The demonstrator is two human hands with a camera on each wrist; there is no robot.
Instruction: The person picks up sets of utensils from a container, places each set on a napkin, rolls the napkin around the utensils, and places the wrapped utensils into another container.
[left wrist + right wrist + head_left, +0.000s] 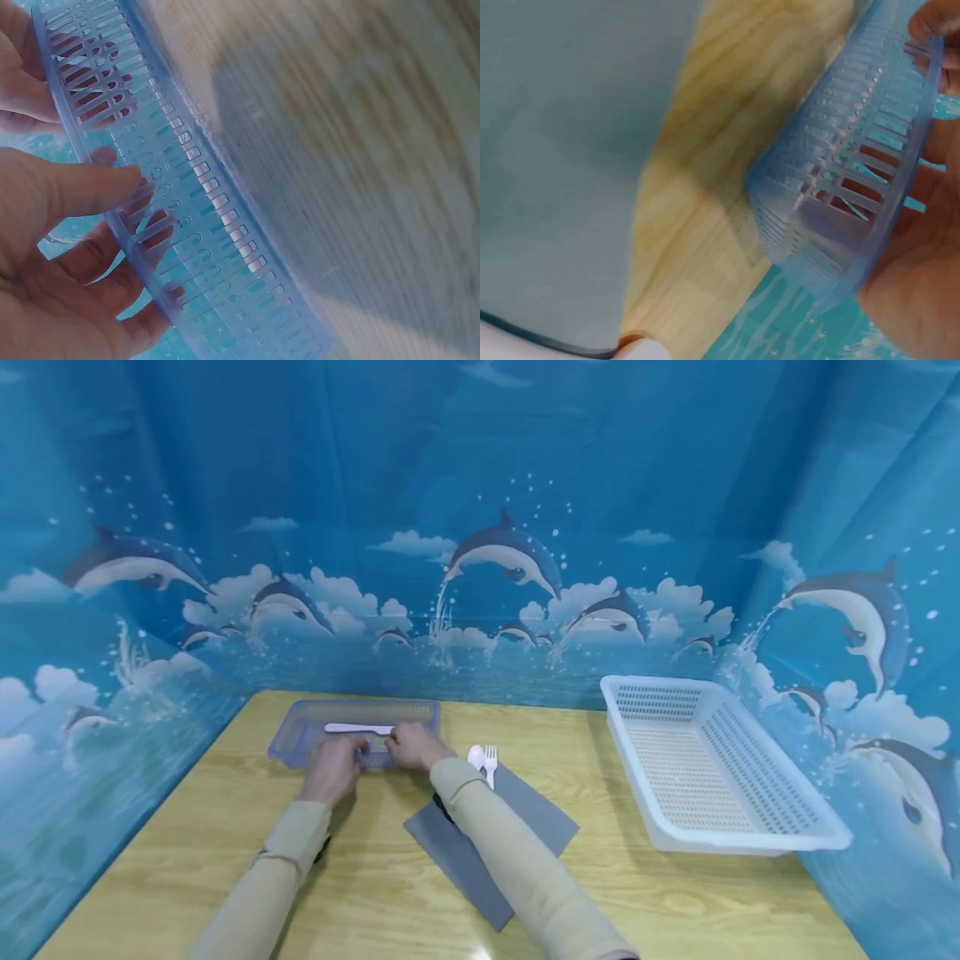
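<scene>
A light purple see-through plastic basket (281, 747) stands at the back left of the table. My left hand (332, 770) grips its near wall, thumb outside and fingers inside, as the left wrist view shows. Inside the basket, a white plastic knife (354, 727) lies crosswise. My right hand (416, 746) reaches over the near wall and pinches the knife's right end; the slotted wall partly hides those fingers in the right wrist view. Beneath my right forearm is a grey cloth (536, 806), bearing a white spoon (476, 756) and a white fork (491, 762) side by side.
To the right stands a large white slotted basket (652, 822), with no objects visible inside it. Light wood-grain tabletop (375, 877) lies around these things. A blue dolphin-print curtain (420, 460) closes off the back and both sides.
</scene>
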